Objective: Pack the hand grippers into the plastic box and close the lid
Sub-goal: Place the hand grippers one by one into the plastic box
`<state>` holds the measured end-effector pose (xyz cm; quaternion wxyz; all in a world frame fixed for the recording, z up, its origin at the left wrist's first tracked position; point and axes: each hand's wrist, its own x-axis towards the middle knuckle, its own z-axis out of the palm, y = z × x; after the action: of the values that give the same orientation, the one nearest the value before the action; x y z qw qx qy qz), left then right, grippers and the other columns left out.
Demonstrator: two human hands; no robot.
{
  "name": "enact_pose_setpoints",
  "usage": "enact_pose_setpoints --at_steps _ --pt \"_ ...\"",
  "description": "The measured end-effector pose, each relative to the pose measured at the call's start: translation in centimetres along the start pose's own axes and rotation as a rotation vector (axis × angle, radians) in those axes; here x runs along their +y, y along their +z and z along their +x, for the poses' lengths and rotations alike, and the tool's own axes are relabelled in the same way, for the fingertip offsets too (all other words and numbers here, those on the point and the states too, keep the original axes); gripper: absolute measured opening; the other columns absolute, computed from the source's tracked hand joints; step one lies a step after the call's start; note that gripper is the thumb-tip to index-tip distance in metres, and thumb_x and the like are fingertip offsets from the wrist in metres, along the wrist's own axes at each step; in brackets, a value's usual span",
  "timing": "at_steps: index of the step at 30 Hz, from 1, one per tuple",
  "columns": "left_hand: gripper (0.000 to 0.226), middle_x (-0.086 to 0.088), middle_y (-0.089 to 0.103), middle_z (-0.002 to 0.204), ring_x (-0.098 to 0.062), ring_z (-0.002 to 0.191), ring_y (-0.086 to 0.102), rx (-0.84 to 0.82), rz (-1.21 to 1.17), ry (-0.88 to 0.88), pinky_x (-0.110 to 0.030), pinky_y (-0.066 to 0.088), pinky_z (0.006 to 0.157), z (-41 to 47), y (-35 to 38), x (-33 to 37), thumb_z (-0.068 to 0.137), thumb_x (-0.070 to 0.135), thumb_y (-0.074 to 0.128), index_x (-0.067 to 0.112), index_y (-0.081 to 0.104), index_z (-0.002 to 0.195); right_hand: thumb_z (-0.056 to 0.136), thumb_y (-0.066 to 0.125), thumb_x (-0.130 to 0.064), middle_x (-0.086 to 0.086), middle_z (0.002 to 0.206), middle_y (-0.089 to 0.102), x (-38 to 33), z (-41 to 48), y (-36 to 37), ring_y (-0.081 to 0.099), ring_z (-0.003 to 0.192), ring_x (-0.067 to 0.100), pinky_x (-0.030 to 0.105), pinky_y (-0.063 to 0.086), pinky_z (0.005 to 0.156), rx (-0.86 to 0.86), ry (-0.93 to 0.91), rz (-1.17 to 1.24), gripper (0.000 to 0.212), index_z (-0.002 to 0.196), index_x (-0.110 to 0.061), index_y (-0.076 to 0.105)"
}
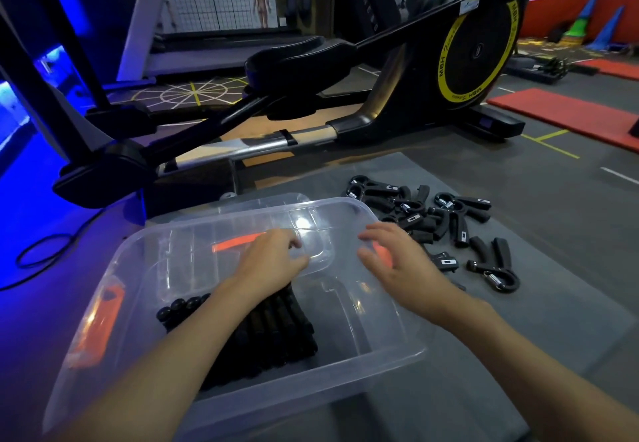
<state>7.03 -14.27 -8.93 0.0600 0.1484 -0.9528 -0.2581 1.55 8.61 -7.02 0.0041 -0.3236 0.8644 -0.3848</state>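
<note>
A clear plastic box (pixel 397 348) sits on a grey floor mat (pixel 553 303) in a gym, seen from above by the person packing it. Inside the box, toward its left half, a row of black hand grippers (pixel 269 331) lies side by side, handles parallel. Just right of the box, a loose heap of more hand grippers (pixel 446 213) waits on the mat. Beyond the box stands a black exercise machine (pixel 449 61) with a yellow ring.

The left hand (pixel 273 261) reaches into the box, fingers curled; whether they grip anything is hard to tell through the glare. The right hand (pixel 394 258) hovers over the box's right rim, fingers spread and empty.

The lid (pixel 242 213), clear with orange latches, seems to lie behind the box, partly hidden.

The packing looks under way, perhaps a third done. To do it well, lay each gripper flat against the row, handles aligned, so the rest fit below the rim.

The grippers have soft foam handles and steel coil springs; the box is smooth, thin and glossy.
</note>
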Motion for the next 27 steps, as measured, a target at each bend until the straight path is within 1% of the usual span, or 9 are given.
enact_pose_setpoints --at_steps 2,5,7,10,14,20,23,25,27 --pt "0.027 0.003 0.067 0.111 -0.017 0.106 0.060 0.067 -0.051 0.101 -0.038 0.049 0.093 -0.2 -0.9 3.1 0.084 0.036 0.067 0.022 0.069 0.107 0.096 0.054 -0.025 -0.008 0.107 0.061 0.8 0.3 -0.8 0.055 0.103 0.004 0.024 0.045 0.089 0.148 0.065 0.116 0.016 0.100 -0.019 0.068" --pt "0.036 0.007 0.059 0.122 -0.013 0.115 0.054 0.064 -0.104 0.269 -0.036 0.045 0.098 -1.3 -0.8 7.1 0.088 0.042 0.064 0.023 0.064 0.118 0.097 0.048 -0.015 0.009 0.071 0.058 3.3 0.0 -2.1 0.054 0.068 0.023 0.038 0.042 0.064 0.206 0.207 0.137 0.026 0.077 -0.003 0.059" --pt "0.046 0.007 0.048 0.136 -0.013 0.126 0.046 0.013 -0.086 0.337 -0.037 0.040 0.105 -2.0 0.1 8.7 0.089 0.048 0.061 0.025 0.057 0.128 0.098 0.050 -0.014 0.021 0.084 0.065 6.0 -1.1 -2.7 0.059 0.078 0.033 0.039 0.040 0.065 0.228 0.360 0.150 0.024 0.092 0.003 0.064" --pt "0.065 0.006 0.021 0.160 -0.014 0.147 0.020 -0.087 -0.023 0.359 -0.043 0.024 0.118 -2.6 1.8 9.6 0.087 0.059 0.058 0.030 0.041 0.143 0.095 0.055 -0.015 0.010 0.109 0.065 10.1 -3.1 -2.9 0.059 0.097 0.023 0.021 0.036 0.074 0.173 0.553 0.090 0.027 0.117 0.000 0.061" --pt "0.071 0.013 0.013 0.163 -0.007 0.150 0.008 -0.136 -0.077 0.355 -0.045 0.019 0.121 -2.6 3.0 9.3 0.085 0.066 0.056 0.037 0.034 0.146 0.089 0.066 -0.013 0.016 0.122 0.063 14.8 -4.4 -2.5 0.059 0.114 0.027 0.017 0.033 0.079 0.036 0.642 -0.039 0.044 0.130 0.000 0.054" --pt "0.065 0.022 0.020 0.158 0.002 0.145 0.016 -0.130 -0.144 0.362 -0.042 0.026 0.118 -2.5 3.0 9.1 0.082 0.066 0.060 0.043 0.039 0.140 0.074 0.076 -0.012 -0.004 0.085 0.060 18.4 -4.9 -0.8 0.058 0.081 0.016 0.027 0.045 0.076 -0.074 0.645 -0.100 0.057 0.127 -0.012 0.055" --pt "0.069 0.026 0.017 0.157 0.003 0.145 0.017 -0.144 -0.147 0.366 -0.045 0.029 0.117 -2.5 3.2 8.9 0.077 0.077 0.052 0.050 0.034 0.138 0.070 0.071 -0.037 0.001 0.118 0.054 18.9 -4.9 -0.5 0.051 0.115 0.025 0.040 0.047 0.095 -0.072 0.590 -0.308 0.067 0.133 -0.026 0.051" --pt "0.073 0.029 0.015 0.157 0.004 0.145 0.016 -0.147 -0.144 0.358 -0.046 0.030 0.116 -2.5 3.3 8.8 0.073 0.083 0.045 0.053 0.032 0.137 0.075 0.075 -0.033 0.004 0.135 0.042 19.1 -4.6 -0.8 0.038 0.128 0.030 0.045 0.041 0.102 -0.065 0.608 -0.348 0.071 0.139 -0.023 0.044" --pt "0.075 0.030 0.013 0.157 0.004 0.145 0.016 -0.147 -0.148 0.354 -0.047 0.031 0.116 -2.5 3.4 8.7 0.071 0.086 0.043 0.054 0.031 0.138 0.075 0.079 -0.029 0.005 0.141 0.039 19.6 -4.4 -0.9 0.038 0.132 0.030 0.046 0.039 0.106 -0.086 0.603 -0.268 0.078 0.142 -0.019 0.041"
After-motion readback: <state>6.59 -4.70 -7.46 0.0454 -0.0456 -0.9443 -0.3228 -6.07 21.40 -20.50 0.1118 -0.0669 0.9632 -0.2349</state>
